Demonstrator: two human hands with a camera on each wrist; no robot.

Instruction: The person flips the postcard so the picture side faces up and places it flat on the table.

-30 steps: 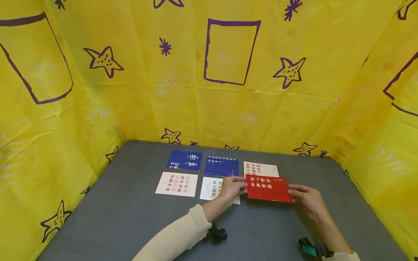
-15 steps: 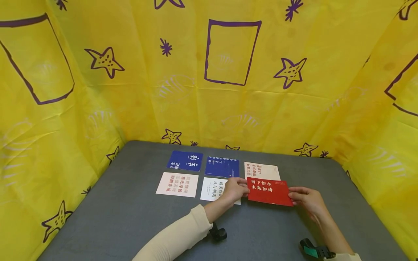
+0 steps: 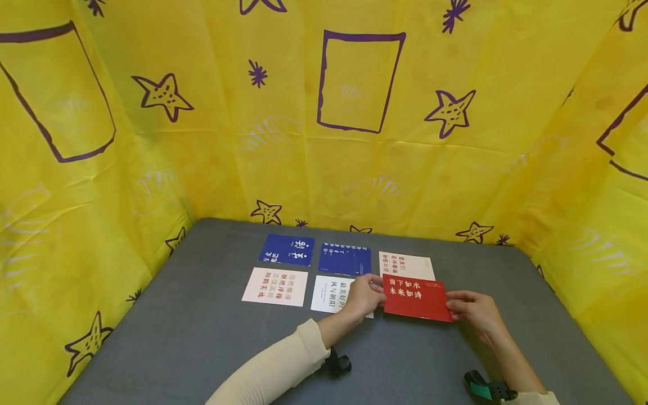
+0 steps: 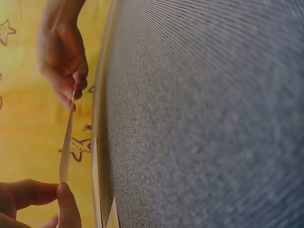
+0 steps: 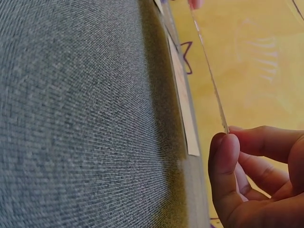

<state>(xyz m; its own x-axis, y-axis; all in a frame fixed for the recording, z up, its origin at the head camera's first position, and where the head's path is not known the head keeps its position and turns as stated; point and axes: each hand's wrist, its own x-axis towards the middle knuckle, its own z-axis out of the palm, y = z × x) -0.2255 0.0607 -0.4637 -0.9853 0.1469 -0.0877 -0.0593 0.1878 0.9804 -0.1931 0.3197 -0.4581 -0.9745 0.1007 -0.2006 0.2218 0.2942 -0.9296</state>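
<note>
A red postcard with white characters is held in the air by both hands, over the right part of the table. My left hand pinches its left edge, and my right hand pinches its right edge between thumb and fingers. Seen edge-on in the right wrist view, the red postcard is raised off the table. Behind it lies a cream postcard, its lower edge overlapped in the head view. Under my left hand and wrist, a white postcard is partly hidden.
Two blue postcards, the left one and the right one, lie in the back row. A pale pink postcard sits at front left. Yellow printed cloth walls in the grey table at the back and sides.
The red postcard has come slightly toward the front edge and tilted, uncovering more of the cream postcard behind it. Both hands keep their pinch on it; the last half second shows little movement.
</note>
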